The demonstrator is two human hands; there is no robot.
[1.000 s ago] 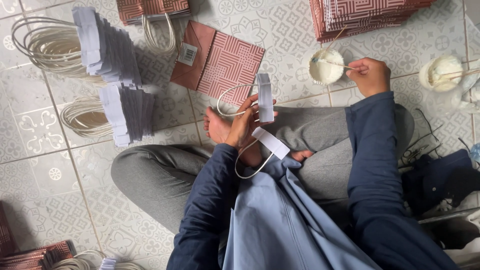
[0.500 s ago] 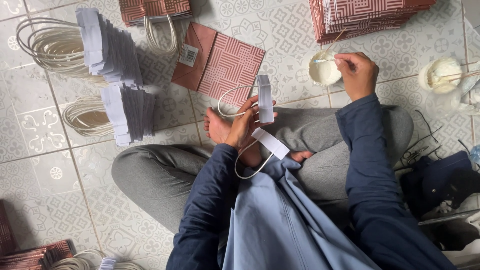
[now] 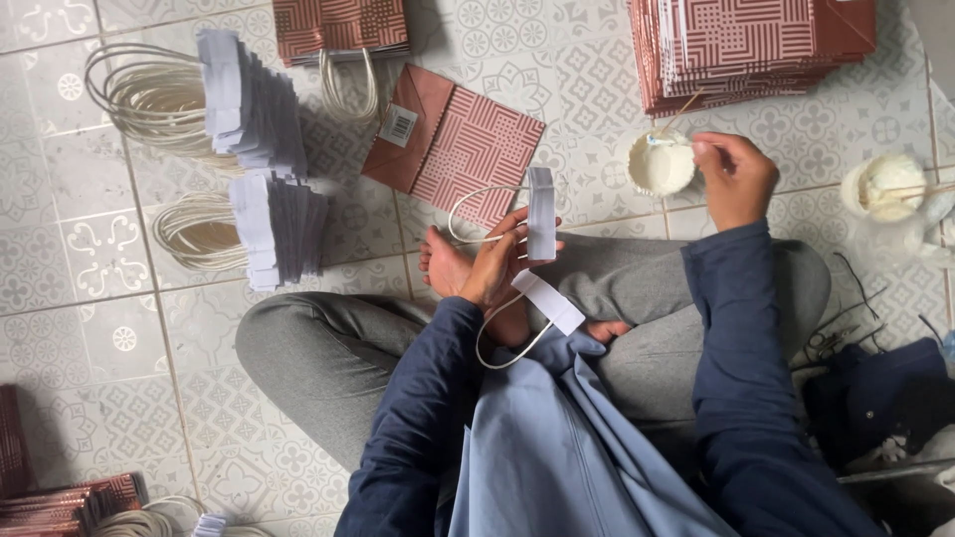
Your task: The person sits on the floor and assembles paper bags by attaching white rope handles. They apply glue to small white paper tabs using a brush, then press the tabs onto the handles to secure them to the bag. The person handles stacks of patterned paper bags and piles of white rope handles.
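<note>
Right hand [image 3: 734, 179] moved left, fingers pinching stick at glue cup [image 3: 661, 164]; left hand [image 3: 502, 261] unchanged, fingers clamped on handle strips [image 3: 542, 214].

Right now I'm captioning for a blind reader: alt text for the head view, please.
Seated cross-legged on patterned tiles, a person's left hand holds two white paper strips with cord handles, while the right hand dips a stick into a small white glue cup; a red patterned paper bag lies ahead.

sleeves: dark navy long sleeves are covering both arms to the wrists
top: a light blue garment is draping down the front
trousers: grey fabric is covering the legs
feet: staying bare
</note>
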